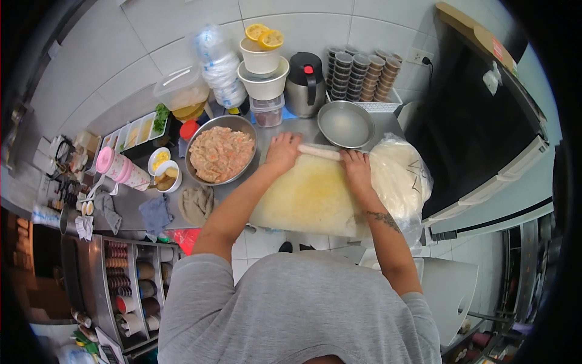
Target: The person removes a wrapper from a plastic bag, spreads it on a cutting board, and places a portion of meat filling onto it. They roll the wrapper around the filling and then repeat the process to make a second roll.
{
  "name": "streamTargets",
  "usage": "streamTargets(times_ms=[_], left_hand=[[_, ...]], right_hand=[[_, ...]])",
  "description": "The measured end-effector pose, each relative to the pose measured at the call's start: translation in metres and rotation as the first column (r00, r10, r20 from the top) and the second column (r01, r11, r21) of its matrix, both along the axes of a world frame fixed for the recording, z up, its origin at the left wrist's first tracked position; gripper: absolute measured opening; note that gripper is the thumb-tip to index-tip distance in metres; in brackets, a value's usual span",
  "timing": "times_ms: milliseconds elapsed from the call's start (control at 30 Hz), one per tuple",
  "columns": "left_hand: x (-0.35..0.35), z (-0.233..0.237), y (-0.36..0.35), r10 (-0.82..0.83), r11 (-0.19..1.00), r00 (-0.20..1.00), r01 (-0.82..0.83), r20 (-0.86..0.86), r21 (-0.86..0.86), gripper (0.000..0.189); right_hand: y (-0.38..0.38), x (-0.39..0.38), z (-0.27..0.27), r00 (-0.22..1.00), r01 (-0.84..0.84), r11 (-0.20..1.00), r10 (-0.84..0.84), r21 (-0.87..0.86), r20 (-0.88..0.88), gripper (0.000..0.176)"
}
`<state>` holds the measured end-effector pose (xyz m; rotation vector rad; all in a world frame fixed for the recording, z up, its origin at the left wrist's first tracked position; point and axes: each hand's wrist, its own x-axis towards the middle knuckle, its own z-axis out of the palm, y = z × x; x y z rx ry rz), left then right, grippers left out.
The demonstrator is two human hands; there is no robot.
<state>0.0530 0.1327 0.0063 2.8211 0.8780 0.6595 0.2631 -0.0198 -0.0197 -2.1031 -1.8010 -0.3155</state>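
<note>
A long pale roll (321,151), perhaps a filled wrapper, lies along the far edge of a yellow-stained cutting board (306,203). My left hand (284,151) holds its left end, fingers curled over it. At the opposite end, my right hand (356,168) grips the roll with bent fingers; the ends are hidden beneath both hands. Left of the board stands a metal bowl (253,130) full of pinkish minced filling (219,155). Behind my right hand is a round metal pan (345,124) with what looks like water. A plastic bag of pale round sheets (397,176) sits to the right.
Stacked white tubs (262,80) with cut orange halves, a steel thermos jug (305,85) and stacked small cups (364,76) line the wall. Cloths (156,213), small bowls (171,179) and a pink cup (118,168) are at left. A black-fronted appliance (479,115) bounds the right.
</note>
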Motion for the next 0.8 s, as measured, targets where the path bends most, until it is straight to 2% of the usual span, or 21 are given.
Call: streamTargets(times_ms=[67,167,233,267,433,667,800], left_hand=[[-0.009,-0.010,0.006,0.140,0.989,0.976,-0.128,0.168,-0.077,0.041],[-0.018,-0.030,0.005,0.322,0.921,0.878,-0.204,0.355,-0.333,0.038],[-0.015,-0.042,0.007,0.375,0.905,0.821,-0.223,0.431,-0.363,0.037],[-0.012,-0.048,0.008,0.399,0.897,0.788,-0.230,0.469,-0.377,0.037],[-0.004,-0.032,0.001,0.453,0.869,0.743,-0.245,0.493,-0.429,0.039],[0.000,-0.033,0.005,0.456,0.858,0.736,-0.213,0.501,-0.467,0.040],[-0.003,-0.029,0.001,0.424,0.860,0.788,-0.197,0.446,-0.470,0.040]], right_hand=[[-0.001,-0.004,0.001,1.000,-0.009,0.999,0.008,0.042,0.012,0.043],[0.000,-0.023,0.003,0.995,-0.099,0.986,0.098,0.137,0.011,0.046],[0.010,-0.034,0.001,0.980,-0.196,0.968,0.201,0.157,-0.014,0.048],[0.016,-0.039,0.000,0.984,-0.167,0.977,0.173,0.131,-0.036,0.050],[0.047,-0.053,-0.007,0.975,-0.210,0.968,0.218,0.140,-0.039,0.051],[0.086,-0.079,-0.008,0.951,-0.248,0.964,0.260,0.091,-0.170,0.045],[0.066,-0.073,-0.002,0.971,-0.210,0.973,0.219,0.092,-0.096,0.053]])
